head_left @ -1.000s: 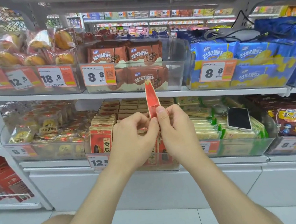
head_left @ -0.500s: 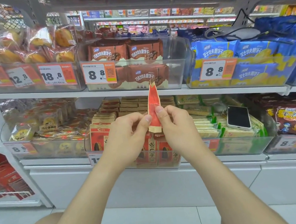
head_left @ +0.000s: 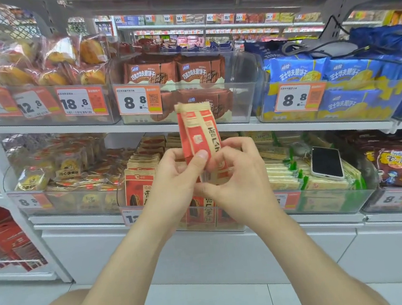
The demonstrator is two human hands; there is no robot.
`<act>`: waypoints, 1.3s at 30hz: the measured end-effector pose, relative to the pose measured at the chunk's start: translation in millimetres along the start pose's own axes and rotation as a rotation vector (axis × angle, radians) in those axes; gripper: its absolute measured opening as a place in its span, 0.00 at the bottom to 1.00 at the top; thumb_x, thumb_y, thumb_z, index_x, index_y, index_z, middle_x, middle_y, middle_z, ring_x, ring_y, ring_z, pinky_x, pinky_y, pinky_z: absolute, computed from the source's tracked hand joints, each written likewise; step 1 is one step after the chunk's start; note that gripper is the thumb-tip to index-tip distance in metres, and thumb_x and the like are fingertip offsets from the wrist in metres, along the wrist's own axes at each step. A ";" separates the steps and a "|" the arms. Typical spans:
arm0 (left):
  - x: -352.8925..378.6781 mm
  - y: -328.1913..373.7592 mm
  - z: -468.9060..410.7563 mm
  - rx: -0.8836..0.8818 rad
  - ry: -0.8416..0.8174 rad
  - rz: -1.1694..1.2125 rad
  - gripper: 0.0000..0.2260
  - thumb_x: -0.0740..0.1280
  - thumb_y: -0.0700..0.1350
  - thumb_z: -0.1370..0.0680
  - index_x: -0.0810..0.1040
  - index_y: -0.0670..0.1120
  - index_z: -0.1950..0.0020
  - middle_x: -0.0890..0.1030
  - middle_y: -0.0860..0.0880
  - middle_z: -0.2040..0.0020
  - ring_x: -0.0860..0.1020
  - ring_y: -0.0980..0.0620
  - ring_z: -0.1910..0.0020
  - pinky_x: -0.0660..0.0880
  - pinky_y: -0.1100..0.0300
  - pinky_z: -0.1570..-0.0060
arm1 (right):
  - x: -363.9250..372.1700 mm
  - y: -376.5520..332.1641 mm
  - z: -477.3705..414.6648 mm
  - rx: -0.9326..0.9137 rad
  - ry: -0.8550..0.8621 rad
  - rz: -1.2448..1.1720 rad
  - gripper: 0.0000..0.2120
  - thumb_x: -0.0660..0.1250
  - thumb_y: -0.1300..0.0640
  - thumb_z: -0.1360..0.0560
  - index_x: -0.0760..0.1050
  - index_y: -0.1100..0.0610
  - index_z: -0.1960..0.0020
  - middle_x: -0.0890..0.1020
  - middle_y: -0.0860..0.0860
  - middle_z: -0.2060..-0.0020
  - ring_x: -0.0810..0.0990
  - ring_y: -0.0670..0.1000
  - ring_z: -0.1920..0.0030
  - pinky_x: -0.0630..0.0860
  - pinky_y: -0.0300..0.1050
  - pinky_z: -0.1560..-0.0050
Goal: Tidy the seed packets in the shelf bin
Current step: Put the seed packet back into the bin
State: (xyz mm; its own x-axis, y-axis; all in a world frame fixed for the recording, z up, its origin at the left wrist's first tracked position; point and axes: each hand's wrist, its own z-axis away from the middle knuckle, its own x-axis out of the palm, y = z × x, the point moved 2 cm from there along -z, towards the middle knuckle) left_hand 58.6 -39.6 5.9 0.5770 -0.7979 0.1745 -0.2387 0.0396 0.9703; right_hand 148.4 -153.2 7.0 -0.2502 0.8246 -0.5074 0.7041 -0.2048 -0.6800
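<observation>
A red and tan seed packet [head_left: 199, 130] stands upright in front of the lower shelf, its printed face turned partly toward me. My left hand [head_left: 175, 177] pinches its lower left side with thumb on the front. My right hand [head_left: 241, 175] curls round its lower right side from behind. Below and behind them sits the clear shelf bin [head_left: 232, 220] with several more seed packets [head_left: 140, 173] standing in rows; my hands hide the bin's middle.
A smartphone [head_left: 326, 161] lies on green-edged packets in the bin to the right. Brown biscuit packs [head_left: 174, 70] and blue biscuit packs [head_left: 335, 73] fill bins on the shelf above. Pastry packs [head_left: 48, 173] sit at the left. White floor tiles lie below.
The packet was edge-on to me and has turned so its printed face shows. Both hands have kept hold of its lower part and shifted slightly lower.
</observation>
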 end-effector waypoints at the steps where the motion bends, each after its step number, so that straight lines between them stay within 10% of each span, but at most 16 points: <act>1: -1.2 -0.3 -1.3 -0.003 0.015 0.039 0.14 0.67 0.49 0.14 0.74 0.42 0.32 0.89 0.43 0.44 0.88 0.43 0.44 0.82 0.38 0.39 | -2.3 -0.9 -1.3 -0.010 0.001 -0.030 0.23 0.87 0.42 0.39 0.81 0.43 0.48 0.76 0.40 0.40 0.78 0.38 0.40 0.78 0.36 0.43; 6: -6.6 6.6 -4.1 -0.048 -0.016 0.267 0.14 0.59 0.43 0.11 0.75 0.39 0.29 0.87 0.39 0.39 0.87 0.40 0.40 0.86 0.46 0.45 | -10.4 9.5 -8.7 0.316 -0.070 -0.430 0.28 0.77 0.62 0.22 0.74 0.48 0.26 0.86 0.47 0.43 0.87 0.48 0.45 0.85 0.50 0.44; 20: -10.5 9.6 -2.7 -0.146 0.169 0.230 0.15 0.57 0.52 0.10 0.82 0.50 0.40 0.90 0.48 0.47 0.89 0.49 0.47 0.82 0.38 0.39 | -13.4 13.1 -4.0 0.508 -0.347 -0.531 0.21 0.73 0.75 0.24 0.82 0.55 0.38 0.90 0.51 0.53 0.90 0.51 0.51 0.86 0.49 0.52; 24: -10.9 7.5 -0.9 -0.164 0.215 0.131 0.15 0.58 0.52 0.10 0.83 0.50 0.41 0.90 0.47 0.49 0.89 0.47 0.49 0.83 0.38 0.40 | -7.7 13.9 0.0 0.488 -0.513 -0.361 0.16 0.79 0.62 0.25 0.84 0.51 0.40 0.90 0.49 0.51 0.89 0.51 0.47 0.85 0.56 0.41; 29: -7.7 10.9 0.3 -0.120 0.070 0.052 0.13 0.61 0.47 0.11 0.86 0.49 0.41 0.90 0.46 0.46 0.88 0.45 0.44 0.82 0.43 0.39 | -5.2 14.6 -3.5 0.536 -0.283 -0.392 0.23 0.68 0.29 0.22 0.84 0.45 0.40 0.89 0.44 0.50 0.88 0.48 0.47 0.85 0.53 0.44; 33: -6.0 6.2 3.8 -0.119 -0.017 -0.080 0.12 0.62 0.46 0.11 0.86 0.49 0.38 0.90 0.47 0.47 0.89 0.48 0.46 0.84 0.50 0.45 | -6.1 9.7 -3.8 0.487 -0.127 -0.511 0.16 0.66 0.41 0.16 0.83 0.53 0.44 0.90 0.49 0.54 0.89 0.48 0.54 0.84 0.45 0.58; 39: 0.3 -1.1 4.7 -0.207 -0.059 0.060 0.13 0.61 0.45 0.11 0.84 0.47 0.35 0.89 0.44 0.44 0.88 0.49 0.48 0.84 0.49 0.45 | -5.9 9.7 -2.0 0.641 -0.080 -0.812 0.13 0.69 0.50 0.16 0.81 0.61 0.42 0.89 0.59 0.50 0.87 0.58 0.52 0.84 0.64 0.46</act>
State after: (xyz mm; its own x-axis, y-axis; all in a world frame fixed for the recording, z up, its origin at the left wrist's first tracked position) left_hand 55.4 -42.7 4.1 0.5182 -0.8242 0.2285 -0.1020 0.2057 0.9733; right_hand 158.0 -159.0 4.4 -0.5510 0.8072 0.2118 -0.1764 0.1354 -0.9750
